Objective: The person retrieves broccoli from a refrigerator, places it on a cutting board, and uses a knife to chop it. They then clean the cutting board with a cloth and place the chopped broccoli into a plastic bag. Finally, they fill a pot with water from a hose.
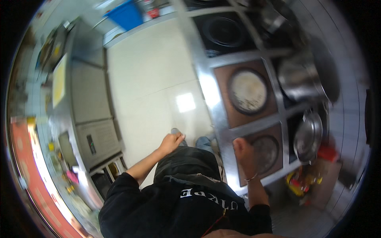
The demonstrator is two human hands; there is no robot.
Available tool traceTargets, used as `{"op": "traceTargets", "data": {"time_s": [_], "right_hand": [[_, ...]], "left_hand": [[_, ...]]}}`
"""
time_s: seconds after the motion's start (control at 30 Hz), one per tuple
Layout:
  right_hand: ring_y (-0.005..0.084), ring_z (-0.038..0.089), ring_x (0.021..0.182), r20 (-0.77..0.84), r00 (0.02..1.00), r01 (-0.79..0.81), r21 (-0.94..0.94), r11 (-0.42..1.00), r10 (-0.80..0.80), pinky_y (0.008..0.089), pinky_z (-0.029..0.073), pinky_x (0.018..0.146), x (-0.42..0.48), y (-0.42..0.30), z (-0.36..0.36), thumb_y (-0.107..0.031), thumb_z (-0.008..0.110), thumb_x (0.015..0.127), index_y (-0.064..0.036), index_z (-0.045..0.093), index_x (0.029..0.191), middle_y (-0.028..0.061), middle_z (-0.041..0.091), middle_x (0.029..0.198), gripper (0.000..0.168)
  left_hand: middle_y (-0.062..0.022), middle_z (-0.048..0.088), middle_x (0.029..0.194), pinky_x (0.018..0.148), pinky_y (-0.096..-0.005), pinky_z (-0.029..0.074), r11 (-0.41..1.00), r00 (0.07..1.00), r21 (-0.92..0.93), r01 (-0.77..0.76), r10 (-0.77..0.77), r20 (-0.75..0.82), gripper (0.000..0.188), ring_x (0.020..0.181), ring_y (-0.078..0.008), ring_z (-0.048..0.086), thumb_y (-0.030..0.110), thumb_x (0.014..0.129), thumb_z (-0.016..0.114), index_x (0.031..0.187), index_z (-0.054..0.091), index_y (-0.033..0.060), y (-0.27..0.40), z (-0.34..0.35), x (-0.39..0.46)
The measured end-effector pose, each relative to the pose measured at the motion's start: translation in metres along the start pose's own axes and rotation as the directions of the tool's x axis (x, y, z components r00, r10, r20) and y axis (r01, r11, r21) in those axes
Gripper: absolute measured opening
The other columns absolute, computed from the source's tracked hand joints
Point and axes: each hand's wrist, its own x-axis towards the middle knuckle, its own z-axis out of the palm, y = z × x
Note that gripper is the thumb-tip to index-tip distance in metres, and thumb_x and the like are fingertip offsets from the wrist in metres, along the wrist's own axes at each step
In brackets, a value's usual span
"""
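Note:
My left hand hangs in front of my dark apron, fingers curled in, with nothing visible in it. Below it on the floor a grey shoe tip shows. To the right, my right hand is over the near brown panel of a steel-framed cooktop; motion blur hides its fingers, and contact with the top cannot be told. Beside that hand lies a round grey, dark-rimmed cooking zone. Farther along is a pale, stained round surface with a dark rim, perhaps a worn cooking zone.
Along the cooktop's far side stand a large steel pot and a round steel lid or pan. Black glass panels continue ahead. A steel counter with cabinets lines the left. Ahead is a blue bin; pale floor tiles lie between.

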Motion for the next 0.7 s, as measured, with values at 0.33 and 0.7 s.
{"op": "traceTargets", "data": {"time_s": [0.33,0.7], "right_hand": [[0.0238,0.045,0.12,0.996,0.053,-0.096,-0.06,0.994,0.066,0.0305,0.032,0.101,-0.005,-0.023,0.228,-0.022,0.045,0.094,-0.001,0.044,0.126,0.0142,0.049,0.127,0.038],[0.0146,0.06,0.068,0.953,-0.17,0.653,0.299,0.696,-0.251,0.0277,0.048,0.062,0.055,-0.331,0.447,-0.02,0.06,0.085,-0.002,0.058,0.1,0.0075,0.065,0.084,0.023]], "left_hand": [[-0.0204,0.045,0.128,0.104,-0.0373,0.028,0.739,0.85,-0.604,0.3,-0.495,-0.183,0.054,0.122,-0.0329,0.038,0.045,0.092,0.038,0.118,0.053,-0.0002,-0.195,0.086,-0.257],[-0.0168,0.064,0.099,0.079,-0.0371,0.048,0.251,-0.326,-0.968,0.01,-0.914,-0.241,0.035,0.089,-0.0309,0.063,0.029,0.079,0.064,0.106,0.062,0.008,-0.26,0.094,-0.375]]}}
